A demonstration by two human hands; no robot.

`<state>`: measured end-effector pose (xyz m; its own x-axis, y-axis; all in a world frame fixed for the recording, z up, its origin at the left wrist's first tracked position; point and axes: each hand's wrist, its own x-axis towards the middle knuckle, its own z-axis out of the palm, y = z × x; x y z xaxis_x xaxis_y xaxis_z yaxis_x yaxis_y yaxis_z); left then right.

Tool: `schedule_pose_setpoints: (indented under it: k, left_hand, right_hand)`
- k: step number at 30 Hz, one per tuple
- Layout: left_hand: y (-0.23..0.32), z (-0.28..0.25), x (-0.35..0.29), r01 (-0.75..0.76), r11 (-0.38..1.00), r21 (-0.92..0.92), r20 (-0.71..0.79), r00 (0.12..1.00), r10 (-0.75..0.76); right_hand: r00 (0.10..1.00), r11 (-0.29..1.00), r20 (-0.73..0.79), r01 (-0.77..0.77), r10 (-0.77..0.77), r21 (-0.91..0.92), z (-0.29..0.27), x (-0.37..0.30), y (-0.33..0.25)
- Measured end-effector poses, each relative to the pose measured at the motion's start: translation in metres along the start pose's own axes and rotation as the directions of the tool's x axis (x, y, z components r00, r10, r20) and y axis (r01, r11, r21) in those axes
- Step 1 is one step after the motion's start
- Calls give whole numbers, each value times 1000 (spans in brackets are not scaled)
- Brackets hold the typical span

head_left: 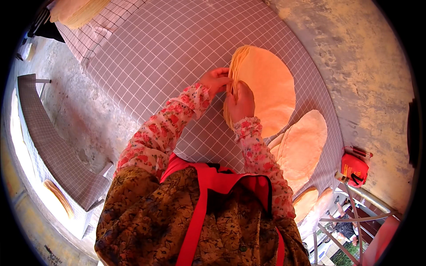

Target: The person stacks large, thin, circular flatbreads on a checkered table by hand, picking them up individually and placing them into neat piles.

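Note:
In front of me on the checked tablecloth (177,66) lies a stack of thin, round, pale-yellow sheets (270,88) that look like flatbreads. Their left edges are fanned and lifted. My right hand (242,104) grips the lifted edges, with its thumb over the top sheets. Close beside it, my left hand (216,80) has its fingertips pinched at the same left edge of the stack. How many sheets each hand has between its fingers is hidden.
Right of my right forearm lie more folded or overlapping sheets (306,142). A red pouch (354,170) sits by the table's right edge. Another stack of sheets (80,11) stands at the far left. A checked-covered bench (53,142) is on the left.

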<state>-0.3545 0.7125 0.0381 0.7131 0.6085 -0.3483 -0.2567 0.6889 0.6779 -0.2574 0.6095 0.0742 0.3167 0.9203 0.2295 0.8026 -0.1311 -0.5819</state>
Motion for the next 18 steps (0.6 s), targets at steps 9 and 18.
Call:
schedule_pose_setpoints:
  k: [9, 18]
  left_hand:
    - [-1, 2, -2, 59, 989, -136, 61, 997, -51]
    - [-3, 12, 0, 21, 1000, 12, -38, 999, -20]
  right_hand:
    - [998, 998, -48, -24, 27, 55, -3, -9, 4]
    - [995, 990, -102, -29, 15, -135, 12, -8, -1]
